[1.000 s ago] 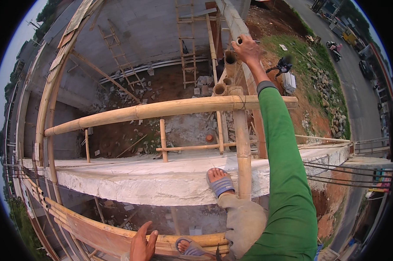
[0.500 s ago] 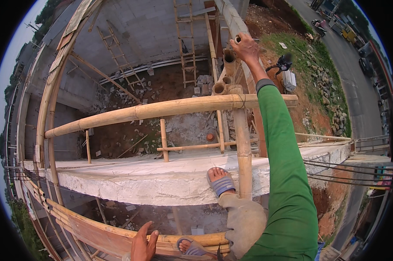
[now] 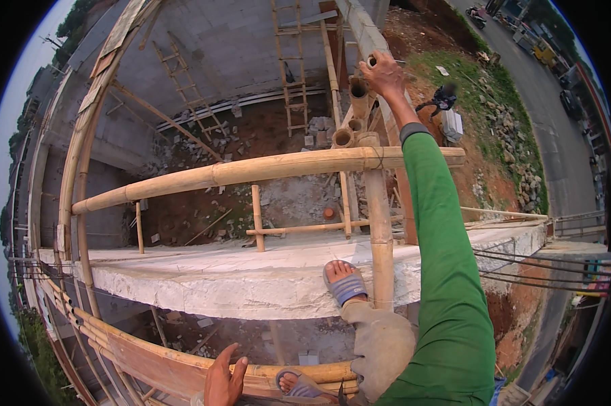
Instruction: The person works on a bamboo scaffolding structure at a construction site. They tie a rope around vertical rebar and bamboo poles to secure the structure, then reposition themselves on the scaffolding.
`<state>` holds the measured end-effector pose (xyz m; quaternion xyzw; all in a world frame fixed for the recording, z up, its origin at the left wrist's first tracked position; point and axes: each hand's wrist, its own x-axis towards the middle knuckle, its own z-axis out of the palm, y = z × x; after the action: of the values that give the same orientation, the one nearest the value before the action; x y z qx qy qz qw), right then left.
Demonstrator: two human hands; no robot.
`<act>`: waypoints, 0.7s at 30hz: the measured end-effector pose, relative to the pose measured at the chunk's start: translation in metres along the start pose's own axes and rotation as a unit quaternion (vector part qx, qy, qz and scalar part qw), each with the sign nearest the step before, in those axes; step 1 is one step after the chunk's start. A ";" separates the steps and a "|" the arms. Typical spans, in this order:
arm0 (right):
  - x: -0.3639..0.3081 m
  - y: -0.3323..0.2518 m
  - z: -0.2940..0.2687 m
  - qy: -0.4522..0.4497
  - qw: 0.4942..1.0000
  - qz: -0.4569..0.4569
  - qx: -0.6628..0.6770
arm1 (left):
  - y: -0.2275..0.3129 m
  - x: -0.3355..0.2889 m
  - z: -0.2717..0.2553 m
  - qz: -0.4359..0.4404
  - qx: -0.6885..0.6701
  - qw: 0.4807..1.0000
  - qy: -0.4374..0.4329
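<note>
My right hand [image 3: 386, 73] reaches far forward on an outstretched green-sleeved arm. Its fingers are closed round the open upper end of a bamboo pole [image 3: 372, 62]. Other hollow bamboo ends [image 3: 358, 86] stand just below that hand. At the lower edge, my left hand [image 3: 224, 377] has thumb and fingers apart and holds nothing; it is beside a wooden board [image 3: 153, 362] lined with bamboo. Between the hands a thick horizontal bamboo rail [image 3: 265, 166] crosses an upright bamboo post [image 3: 380, 247], with a thin tie at the joint.
One sandalled foot [image 3: 344, 279] is on a pale concrete ledge [image 3: 231, 291], the other [image 3: 302, 384] on the bamboo platform. Far below lies rubble-strewn ground [image 3: 285, 199]. Bamboo ladders [image 3: 288, 68] lean on a block wall. A person [image 3: 444, 98] stands below right, near a road [image 3: 566, 155].
The view has shifted very slightly. Both hands keep their places, the right one still on the bamboo pole.
</note>
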<state>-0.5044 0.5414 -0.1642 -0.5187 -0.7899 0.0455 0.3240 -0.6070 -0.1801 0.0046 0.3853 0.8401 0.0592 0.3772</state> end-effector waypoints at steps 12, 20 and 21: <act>0.003 0.004 0.005 -0.006 1.000 -0.009 -0.019 | 0.005 0.015 0.003 -0.107 -0.078 0.991 0.012; 0.004 0.006 0.009 0.005 0.999 -0.011 -0.035 | -0.008 0.020 0.010 -0.090 -0.076 0.992 0.045; 0.003 0.006 0.010 0.018 0.999 -0.024 -0.034 | -0.010 0.018 0.010 -0.092 -0.068 0.992 0.047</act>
<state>-0.5057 0.5494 -0.1734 -0.5109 -0.7972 0.0012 0.3216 -0.6134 -0.1762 -0.0173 0.2771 0.8828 0.0995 0.3661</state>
